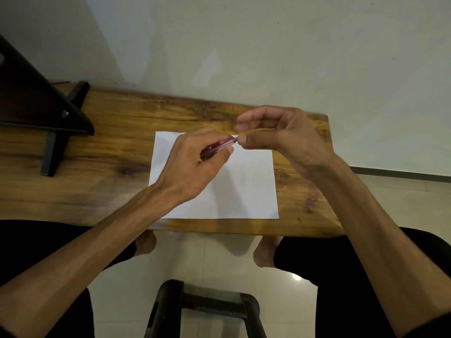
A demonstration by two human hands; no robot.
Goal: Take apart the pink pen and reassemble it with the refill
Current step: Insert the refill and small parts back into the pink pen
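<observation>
Dark angled stand: one, a black wedge-shaped frame with flat feet [36, 106], standing on the far left part of the table, well apart from the paper.
Table: one, a narrow rectangular wooden table with strong brown grain [109, 167], running left to right across the view.
Paper: one, a white rectangular sheet of paper [244, 191], lying flat on the table right of its middle, its near edge close to the table's near edge.
Hands: two, both raised over the far part of the sheet.
Left hand [192, 167]: back towards the camera, fingers curled round the pen's barrel and gripping it.
Pen: one, a slim translucent pink plastic pen [220, 145], held above the upper left part of the paper, between the two hands.
Pen axis: long axis slanting from lower left to upper right; the left end is hidden in the left hand, the pale right end points up and right to the right hand.
Right hand [280, 135]: thumb and forefinger pinch the pen's right tip, the other fingers loosely curled above; what exactly sits between the fingertips is too blurred to tell.
Knees: two, in black cloth, at either side below the table.
Stool: one, a dark-framed stool [207, 308] on the pale tiled floor, bottom centre.
</observation>
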